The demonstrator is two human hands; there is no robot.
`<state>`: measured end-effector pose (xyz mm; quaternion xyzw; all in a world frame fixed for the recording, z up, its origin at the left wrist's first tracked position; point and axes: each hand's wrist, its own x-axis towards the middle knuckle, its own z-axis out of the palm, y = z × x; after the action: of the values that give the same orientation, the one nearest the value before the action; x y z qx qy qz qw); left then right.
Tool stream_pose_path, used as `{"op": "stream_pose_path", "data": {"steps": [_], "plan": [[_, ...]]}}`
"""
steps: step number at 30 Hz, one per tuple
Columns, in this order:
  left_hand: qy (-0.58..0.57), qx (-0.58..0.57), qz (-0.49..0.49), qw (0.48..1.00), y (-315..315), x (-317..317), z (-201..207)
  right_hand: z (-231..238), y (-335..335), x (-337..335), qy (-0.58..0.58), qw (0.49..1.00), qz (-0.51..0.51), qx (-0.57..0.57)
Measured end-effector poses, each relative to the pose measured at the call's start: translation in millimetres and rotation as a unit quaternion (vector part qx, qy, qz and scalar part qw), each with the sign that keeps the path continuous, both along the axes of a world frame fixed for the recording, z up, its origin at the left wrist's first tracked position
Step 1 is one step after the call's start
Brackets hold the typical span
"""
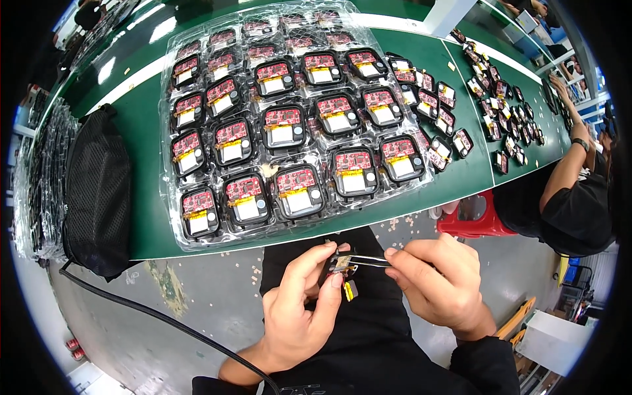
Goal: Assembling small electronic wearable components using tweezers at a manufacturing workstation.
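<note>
Above my lap, my left hand (299,306) grips a small black device housing (336,263) between thumb and fingers. A short yellow piece (349,289) hangs from its lower side. My right hand (438,280) pinches a pair of metal tweezers (368,261), whose tips reach the housing from the right. What the tips touch is too small to make out. Just beyond my hands, on the green table, lies a clear plastic tray (247,164) with rows of black housings, such as this one (352,172), bearing red circuit boards, white blocks and yellow strips.
More housings (438,108) lie loose right of the tray, with another heap (503,118) farther right. A black mesh bag (99,191) sits at the left, beside stacked clear trays (39,184). A black cable (171,319) crosses by my left forearm. A co-worker (569,178) sits near a red stool (474,217).
</note>
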<state>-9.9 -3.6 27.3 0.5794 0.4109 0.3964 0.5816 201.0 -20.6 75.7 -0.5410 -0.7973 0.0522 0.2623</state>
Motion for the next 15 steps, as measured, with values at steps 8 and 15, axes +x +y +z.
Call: {"op": "stream_pose_path", "data": {"steps": [8, 15], "plan": [[0.007, 0.009, 0.016, 1.0, -1.7, -0.9, -3.2, -12.4, 1.7, 7.5, 0.072, 0.996, 0.042, -0.021], [0.017, 0.022, 0.014, 1.0, -0.5, -0.2, 0.0, -3.5, -3.3, -2.8, -0.001, 1.0, -0.001, 0.012]]}}
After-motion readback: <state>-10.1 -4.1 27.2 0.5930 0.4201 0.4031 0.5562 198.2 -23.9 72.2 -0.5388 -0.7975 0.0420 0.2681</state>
